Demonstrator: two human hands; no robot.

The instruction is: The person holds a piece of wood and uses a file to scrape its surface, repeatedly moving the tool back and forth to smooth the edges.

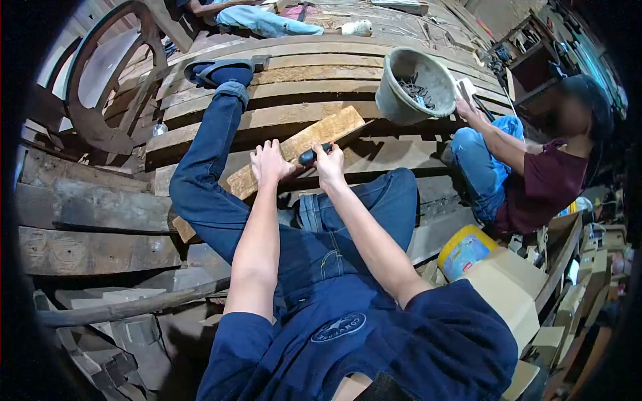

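Observation:
A light-brown wooden block (338, 123) lies slantwise across the slats between my legs. My left hand (268, 162) is on its near part, fingers bent over the wood and thumb along the side. My right hand (328, 165) is closed around a hand tool with a rounded black and red handle (308, 158), beside the block's right edge. A thin dark strip runs from this hand toward the far right, along the block; the exact kind of tool I cannot tell.
A grey bucket (391, 100) with dark metal pieces stands ahead to the right. Beside it sits a person in a maroon shirt (558, 174), and another person's leg (267, 22) shows at the back. A yellow tub (466, 250) is on the right, a curved wooden frame (83, 87) on the left.

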